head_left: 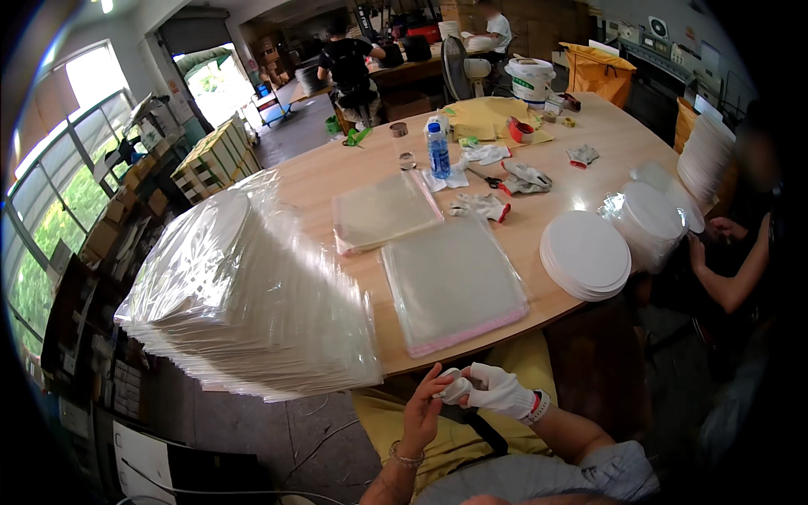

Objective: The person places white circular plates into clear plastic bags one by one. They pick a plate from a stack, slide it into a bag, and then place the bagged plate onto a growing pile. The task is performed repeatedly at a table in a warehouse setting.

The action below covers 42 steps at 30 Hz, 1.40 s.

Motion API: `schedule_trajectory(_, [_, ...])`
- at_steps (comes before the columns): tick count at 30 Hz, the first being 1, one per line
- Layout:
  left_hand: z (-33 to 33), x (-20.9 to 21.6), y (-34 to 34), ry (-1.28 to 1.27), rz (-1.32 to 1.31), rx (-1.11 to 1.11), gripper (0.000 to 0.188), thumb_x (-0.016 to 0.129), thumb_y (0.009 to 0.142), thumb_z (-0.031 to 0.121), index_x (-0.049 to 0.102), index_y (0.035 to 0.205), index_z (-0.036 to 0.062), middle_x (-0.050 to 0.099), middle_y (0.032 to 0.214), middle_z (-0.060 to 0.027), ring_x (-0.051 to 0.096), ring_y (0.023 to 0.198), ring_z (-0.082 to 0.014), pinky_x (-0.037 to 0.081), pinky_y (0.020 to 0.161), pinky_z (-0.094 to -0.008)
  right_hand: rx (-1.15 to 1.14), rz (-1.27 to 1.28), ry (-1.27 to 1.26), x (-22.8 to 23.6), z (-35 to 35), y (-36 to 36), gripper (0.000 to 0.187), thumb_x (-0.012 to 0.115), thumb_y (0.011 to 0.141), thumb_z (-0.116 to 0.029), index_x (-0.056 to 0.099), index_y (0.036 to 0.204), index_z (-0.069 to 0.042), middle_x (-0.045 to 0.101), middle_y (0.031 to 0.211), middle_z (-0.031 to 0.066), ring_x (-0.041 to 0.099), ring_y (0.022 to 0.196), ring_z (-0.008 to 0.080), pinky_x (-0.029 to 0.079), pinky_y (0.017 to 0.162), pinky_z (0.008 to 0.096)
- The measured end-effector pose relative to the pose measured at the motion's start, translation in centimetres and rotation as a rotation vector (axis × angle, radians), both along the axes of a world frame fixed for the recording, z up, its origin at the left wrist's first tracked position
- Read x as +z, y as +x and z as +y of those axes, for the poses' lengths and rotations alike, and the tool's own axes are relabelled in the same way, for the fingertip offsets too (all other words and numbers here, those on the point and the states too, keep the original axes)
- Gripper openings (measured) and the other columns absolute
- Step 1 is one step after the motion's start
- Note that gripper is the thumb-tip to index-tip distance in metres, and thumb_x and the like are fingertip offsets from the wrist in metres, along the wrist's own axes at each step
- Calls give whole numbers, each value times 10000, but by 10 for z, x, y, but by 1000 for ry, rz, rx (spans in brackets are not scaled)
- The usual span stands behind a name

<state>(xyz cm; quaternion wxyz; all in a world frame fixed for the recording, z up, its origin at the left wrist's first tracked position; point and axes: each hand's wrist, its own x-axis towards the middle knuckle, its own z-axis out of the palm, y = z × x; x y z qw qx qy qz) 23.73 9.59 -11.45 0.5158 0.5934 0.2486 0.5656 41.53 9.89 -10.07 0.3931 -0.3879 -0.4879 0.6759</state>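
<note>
Both of my hands are close together above my lap, in front of the table's near edge. My right hand (502,392) wears a white glove with bare fingertips, and its fingers are closed on a small white roll (454,390). My left hand (425,411) is bare, its fingers stretched up against the roll's left side. Whether a strip runs from the roll to a finger is too small to tell. Just beyond my hands, a stack of clear plastic sleeves (454,282) with a pink edge lies on the table (370,303).
A tall stack of film-wrapped white discs (244,295) fills the table's left. Bare white discs (586,252) and wrapped ones (646,212) lie right, beside a person's arm (732,273). Farther back are work gloves (480,206), scissors (486,178) and a blue-labelled bottle (438,153).
</note>
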Motion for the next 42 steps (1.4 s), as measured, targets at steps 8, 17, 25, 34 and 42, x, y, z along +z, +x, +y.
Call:
schedule_trajectory(8, [11,4,-10,344,454,1,354,479,842,-44,489,1172,83,530,1236,-131,365,1271,-331,208,1063,-456,-6,67,-25,-8,-4,1,324,666,791,-109,517,1063,-16,578,908,7,524,811,65,446,676,217])
schedule_trajectory(17, [-5,-15,1,-495,-79,-78,558,585,822,10,364,1331,62,457,1302,-136,464,1183,-265,339,1003,-360,-24,15,-2,-11,-4,0,389,661,802,-142,484,1121,-7,580,945,30,526,840,83,445,712,231])
schedule_trajectory(25, [7,-48,4,8,402,111,444,550,855,24,416,1278,5,506,1241,-148,533,1094,-223,443,903,-311,-21,84,-50,-20,1,3,492,595,859,-138,382,1277,11,582,1023,96,569,849,125,477,737,264])
schedule_trajectory(34, [67,-83,-13,89,728,555,450,590,833,187,446,1204,-24,482,1208,-203,449,1130,-351,342,971,-412,-122,150,-248,-77,125,95,289,525,866,-152,500,1127,-31,605,932,97,612,768,180,504,641,294])
schedule_trajectory(42, [121,-130,-27,232,1244,592,673,484,807,512,410,1229,-7,423,1290,-197,361,1214,-352,231,997,-525,-560,32,-216,-105,377,190,169,445,888,-127,489,1050,-101,612,856,92,610,651,242,516,517,406])
